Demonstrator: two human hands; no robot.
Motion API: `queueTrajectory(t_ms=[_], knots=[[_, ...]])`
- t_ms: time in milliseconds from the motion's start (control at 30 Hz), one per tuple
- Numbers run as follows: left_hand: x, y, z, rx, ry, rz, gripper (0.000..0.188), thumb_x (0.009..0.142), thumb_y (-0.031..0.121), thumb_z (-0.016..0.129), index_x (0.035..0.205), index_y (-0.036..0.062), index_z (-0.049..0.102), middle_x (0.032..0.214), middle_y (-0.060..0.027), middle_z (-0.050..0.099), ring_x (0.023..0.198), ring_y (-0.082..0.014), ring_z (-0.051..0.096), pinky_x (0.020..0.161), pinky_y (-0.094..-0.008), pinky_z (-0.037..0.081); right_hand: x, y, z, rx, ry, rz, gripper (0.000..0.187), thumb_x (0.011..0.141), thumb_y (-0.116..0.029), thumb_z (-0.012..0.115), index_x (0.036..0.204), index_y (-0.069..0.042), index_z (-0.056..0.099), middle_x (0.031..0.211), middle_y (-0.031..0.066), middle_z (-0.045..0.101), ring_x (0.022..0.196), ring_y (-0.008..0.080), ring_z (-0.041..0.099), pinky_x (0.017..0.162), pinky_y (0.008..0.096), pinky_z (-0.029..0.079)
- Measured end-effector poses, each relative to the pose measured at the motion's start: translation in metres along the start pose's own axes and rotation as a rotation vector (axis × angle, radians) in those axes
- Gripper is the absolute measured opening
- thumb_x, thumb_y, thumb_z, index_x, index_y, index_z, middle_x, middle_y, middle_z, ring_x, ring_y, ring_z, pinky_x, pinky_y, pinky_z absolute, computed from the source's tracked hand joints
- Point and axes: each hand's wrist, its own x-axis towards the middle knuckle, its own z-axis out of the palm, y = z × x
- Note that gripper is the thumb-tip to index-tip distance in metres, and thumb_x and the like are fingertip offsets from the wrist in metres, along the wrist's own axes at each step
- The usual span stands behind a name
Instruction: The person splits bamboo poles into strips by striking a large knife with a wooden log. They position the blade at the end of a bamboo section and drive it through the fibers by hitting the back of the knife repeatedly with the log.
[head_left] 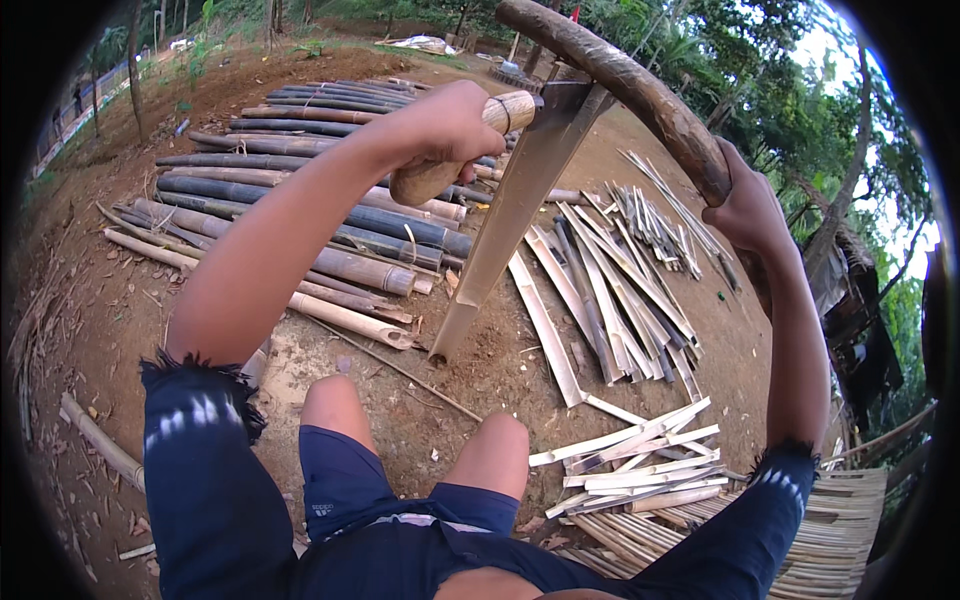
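Note:
My left hand [450,125] is closed around the thick wooden handle [509,111] of a machete. Its dark blade [562,98] sits at the upper end of a split length of bamboo [510,220], which stands tilted with its foot on the ground. In my right hand [750,205], fingers wrapped round its lower end, is a thick, curved wooden stick [640,82]. The stick reaches up and left across the top of the blade; whether they touch I cannot tell.
Whole bamboo poles [390,230] lie in rows to the left. Split bamboo strips [625,290] are spread on the right, with a pile of shorter pieces [640,450] nearer me. A slatted bamboo panel [830,520] lies at lower right. Trees [740,70] stand behind.

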Motion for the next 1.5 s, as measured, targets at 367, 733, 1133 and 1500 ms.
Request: queueTrajectory(t_ms=[367,733,1133,1500], knots=[[-0.007,-0.002,-0.006,0.108,-0.003,-0.013,0.025,0.086,0.011,0.064,0.101,-0.0076,0.06,0.073,-0.009,0.065,0.054,-0.0145,0.065,0.051,-0.0331,0.054,0.006,0.039,-0.025,0.425,0.6,0.23,0.067,0.074,-0.024,0.086,0.127,-0.001,0.053,0.11,0.0133,0.069,0.093,0.0228,0.069,0.087,0.037,0.055],[-0.011,-0.069,0.044,0.253,-0.111,-0.171,0.026,0.086,0.012,0.069,0.104,-0.0062,0.065,0.071,-0.0118,0.068,0.053,-0.0163,0.066,0.051,-0.0341,0.054,-0.036,-0.006,0.112,0.373,-0.38,0.28,0.099,0.063,-0.021,0.079,0.149,0.004,0.036,0.119,0.0264,0.065,0.111,0.0388,0.064,0.104,0.0389,0.046],[-0.027,-0.086,0.064,0.242,0.108,-0.035,0.031,0.082,0.013,0.071,0.102,-0.0094,0.062,0.073,-0.018,0.069,0.062,-0.0246,0.069,0.06,-0.039,0.055,0.003,0.009,0.014,0.339,0.669,0.301,0.088,0.073,-0.034,0.09,0.138,0.007,0.045,0.12,0.0202,0.063,0.107,0.029,0.064,0.096,0.0394,0.052],[-0.033,-0.137,0.114,0.345,-0.081,-0.122,0.033,0.078,0.011,0.071,0.106,-0.006,0.064,0.091,-0.026,0.071,0.089,-0.0399,0.07,0.078,-0.0485,0.054,-0.081,-0.063,0.186,0.338,-0.573,0.498,0.109,0.066,-0.02,0.082,0.154,0.004,0.023,0.117,0.0341,0.065,0.11,0.0445,0.064,0.098,0.0448,0.05]])
